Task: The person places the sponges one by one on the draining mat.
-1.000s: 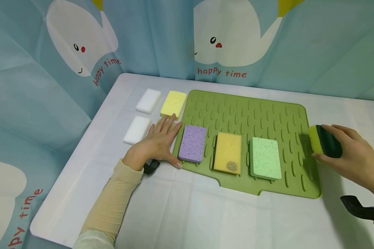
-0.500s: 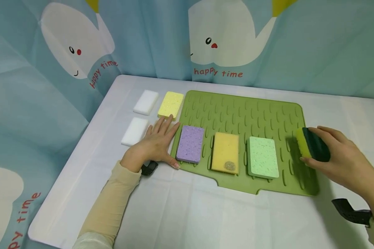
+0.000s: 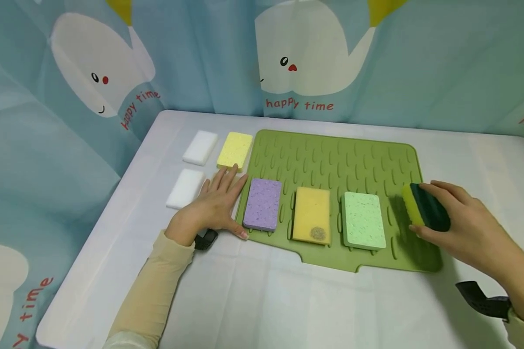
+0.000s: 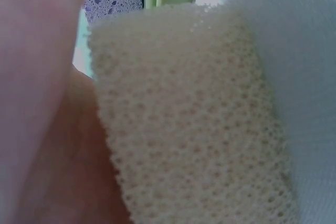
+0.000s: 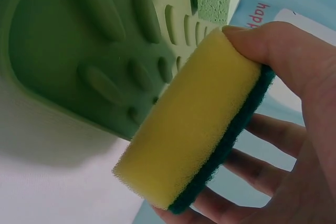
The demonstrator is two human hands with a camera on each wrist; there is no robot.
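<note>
My right hand point(image 3: 471, 223) grips a yellow sponge with a dark green scouring side point(image 3: 428, 208), held on edge above the right end of the green ridged mat point(image 3: 332, 155). Its thumb and fingers press the two ends in the right wrist view. At the mat's left edge lies my left hand point(image 3: 211, 206), fingers spread and thumb near the mat's front corner. Close to the left wrist camera is a beige porous sponge point(image 4: 189, 114), mostly hidden by the hand in the head view. A purple sponge point(image 3: 263, 204), a tan-yellow sponge point(image 3: 311, 213) and a pale green sponge point(image 3: 364, 220) lie in a row on the mat.
Left of the mat lie a light yellow sponge point(image 3: 235, 150) and two white sponges, one farther back point(image 3: 201, 148) and one nearer point(image 3: 185, 189). A white-covered table point(image 3: 262, 300) carries everything. Behind it hangs a blue printed curtain point(image 3: 227, 58).
My right hand has moved left with the yellow and green sponge, from beside the mat to over its right end. The left hand stays in place while the head view shifts slightly.
</note>
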